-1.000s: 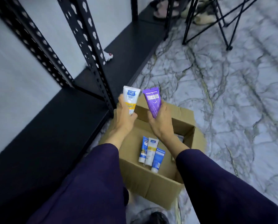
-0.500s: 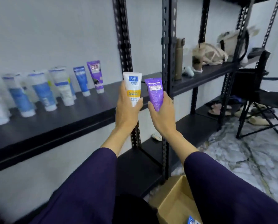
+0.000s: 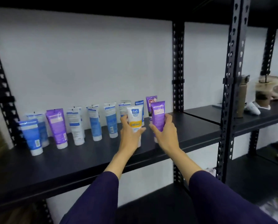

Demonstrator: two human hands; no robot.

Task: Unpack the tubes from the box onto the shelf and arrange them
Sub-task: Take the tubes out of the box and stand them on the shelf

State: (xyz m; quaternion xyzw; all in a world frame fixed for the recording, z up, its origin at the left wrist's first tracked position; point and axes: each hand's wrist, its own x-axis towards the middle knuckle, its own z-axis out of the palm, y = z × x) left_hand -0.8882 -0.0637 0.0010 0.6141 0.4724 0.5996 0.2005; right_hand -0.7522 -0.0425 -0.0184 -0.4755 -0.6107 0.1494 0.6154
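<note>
The left hand [image 3: 130, 135] grips a white tube [image 3: 135, 122] with a yellow band, fingers curled round its lower body. The right hand [image 3: 164, 132] grips a purple tube [image 3: 158, 115] the same way. Both tubes are held cap-down and roughly upright, close beside each other, over the front part of the black shelf [image 3: 102, 152]. Whether either cap already touches the shelf cannot be told; the hands cover the lower ends.

Step in hand, as judged: setting both tubes down on their caps.

Procedure:
1. Lower each tube straight down until its cap sits flat. Keep the body vertical; a tilted tube on a narrow cap is likely to fall.
2. Release one hand at a time. Open the fingers outward, away from neighbouring tubes.
3. Align with the standing row [image 3: 93, 122] of blue and white tubes to the left of the left hand and slightly beyond it. A second purple tube [image 3: 151, 102] stands just behind the held purple one, and another purple tube [image 3: 56, 126] stands well to the left.
4. Leave a gap beside each tube so that none is knocked over.

The box is not in view. A bottle [image 3: 242, 96] and bags stand on the neighbouring shelf bay, well to the right of the right hand.
</note>
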